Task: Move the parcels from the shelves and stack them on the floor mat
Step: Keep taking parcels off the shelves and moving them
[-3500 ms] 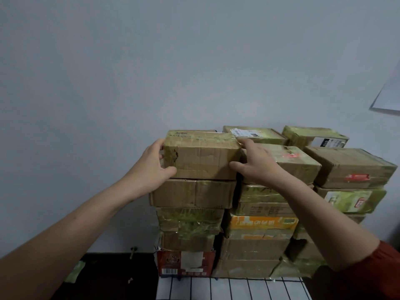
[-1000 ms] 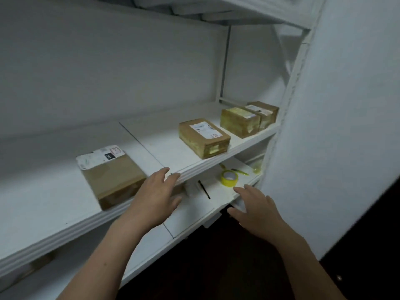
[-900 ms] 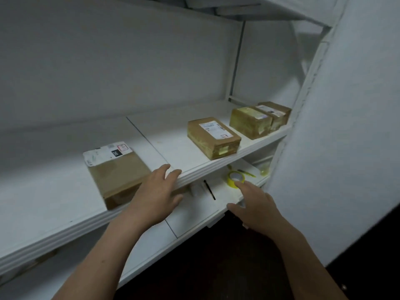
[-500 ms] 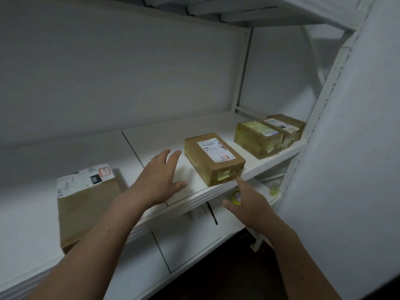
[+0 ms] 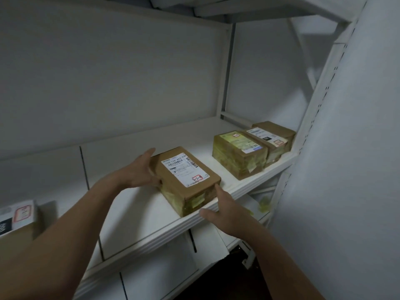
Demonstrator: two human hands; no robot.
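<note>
A brown cardboard parcel [image 5: 186, 174] with a white shipping label and yellowish tape lies on the white middle shelf [image 5: 138, 215], near its front edge. My left hand [image 5: 138, 169] lies flat against the parcel's left side, fingers straight. My right hand [image 5: 225, 211] is at the parcel's front right corner, index finger touching it, thumb stretched along the shelf's edge. Two more taped parcels stand further right on the same shelf: a yellow-green one [image 5: 238, 154] and a brown one [image 5: 275, 137] behind it. The floor mat is out of view.
Another parcel with a white label [image 5: 19, 215] sits at the far left of the shelf. A lower shelf [image 5: 164, 269] runs beneath, an upper shelf [image 5: 249, 9] overhead. A white perforated upright [image 5: 311, 131] and a white wall [image 5: 346, 169] close the right side.
I turned from the parcel stack on the mat to the shelves. Both hands have reached up to the middle parcel and now touch its left side and front right corner.
</note>
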